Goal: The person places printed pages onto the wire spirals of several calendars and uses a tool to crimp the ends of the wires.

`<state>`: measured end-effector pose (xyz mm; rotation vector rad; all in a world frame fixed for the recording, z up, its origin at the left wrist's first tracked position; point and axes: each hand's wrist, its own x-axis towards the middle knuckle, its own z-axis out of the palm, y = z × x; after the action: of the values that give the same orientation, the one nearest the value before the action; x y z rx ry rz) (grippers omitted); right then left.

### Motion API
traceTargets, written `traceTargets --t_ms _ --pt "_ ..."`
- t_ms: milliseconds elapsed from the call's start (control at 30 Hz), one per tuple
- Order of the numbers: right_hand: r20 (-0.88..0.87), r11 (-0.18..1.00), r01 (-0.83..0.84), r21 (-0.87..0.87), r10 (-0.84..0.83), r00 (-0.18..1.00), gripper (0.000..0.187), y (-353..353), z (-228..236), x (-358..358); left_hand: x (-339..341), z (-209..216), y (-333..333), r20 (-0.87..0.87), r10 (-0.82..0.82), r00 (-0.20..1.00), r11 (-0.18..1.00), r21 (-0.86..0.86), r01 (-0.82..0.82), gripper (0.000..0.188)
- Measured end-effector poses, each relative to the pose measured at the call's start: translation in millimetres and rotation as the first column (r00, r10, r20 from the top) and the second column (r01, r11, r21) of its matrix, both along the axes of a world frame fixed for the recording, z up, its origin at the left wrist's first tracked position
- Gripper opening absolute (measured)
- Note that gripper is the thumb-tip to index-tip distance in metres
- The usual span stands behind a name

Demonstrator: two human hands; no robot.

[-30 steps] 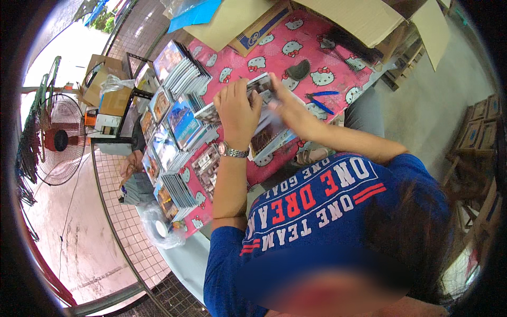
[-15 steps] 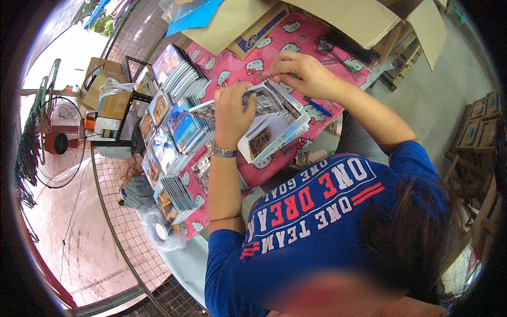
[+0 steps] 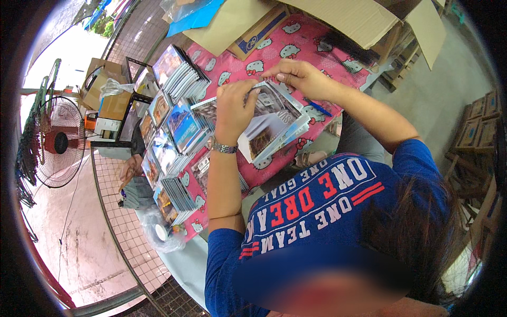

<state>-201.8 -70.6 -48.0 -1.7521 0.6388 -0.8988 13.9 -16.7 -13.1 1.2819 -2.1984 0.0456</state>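
Note:
My left hand (image 3: pixel 234 112) is closed over the upper edge of an open booklet (image 3: pixel 272 113) with printed photo pages. The thumb lies against its top page, and small notches or loops seem to run along that edge. The pages fan out toward the lower right. My right hand (image 3: pixel 301 78) sits at the far corner of the booklet, thumb and fingertips pinched together; what they hold is too small to make out. A blue pen (image 3: pixel 320 107) rests on the pink patterned table cover (image 3: pixel 232 68), just right of the booklet.
Several stacks of photo-covered booklets (image 3: pixel 185 129) stand on the left of the table. Cardboard flaps (image 3: pixel 338 21) and a box (image 3: pixel 260 33) line the far side. Clear plastic wrap (image 3: pixel 158 232) lies at the near left corner. Beyond is a standing fan (image 3: pixel 60 142).
My right hand has shifted slightly left along the booklet's edge, its fingers drawn closer together. My left hand has barely moved and keeps its hold.

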Motion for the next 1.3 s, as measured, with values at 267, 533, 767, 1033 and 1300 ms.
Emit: traceTargets --t_ms 267,533,767,1033,1300 --pt "0.054 0.93 0.145 -0.337 -0.135 0.989 0.027 3 -5 6 0 2 -2 -0.021 -0.008 1.0 1.0 0.026 0.008 0.019" --pt "-0.026 0.911 0.137 -0.389 -0.16 0.987 0.03 3 -2 1 2 0 2 -0.036 -0.016 0.999 1.0 -0.016 0.016 0.02" --pt "0.068 0.885 0.097 -0.455 -0.074 0.995 0.036 2 -7 2 2 1 2 -0.044 -0.043 0.998 0.998 0.043 0.045 0.018" --pt "-0.089 0.87 0.094 -0.485 -0.156 0.984 0.033 23 2 -8 -3 0 5 -0.038 0.013 0.999 1.0 0.025 -0.012 0.017" --pt "-0.201 0.86 0.064 -0.506 -0.189 0.961 0.033 17 10 -4 -17 -4 8 0.04 0.101 0.994 0.994 -0.034 -0.1 0.022"
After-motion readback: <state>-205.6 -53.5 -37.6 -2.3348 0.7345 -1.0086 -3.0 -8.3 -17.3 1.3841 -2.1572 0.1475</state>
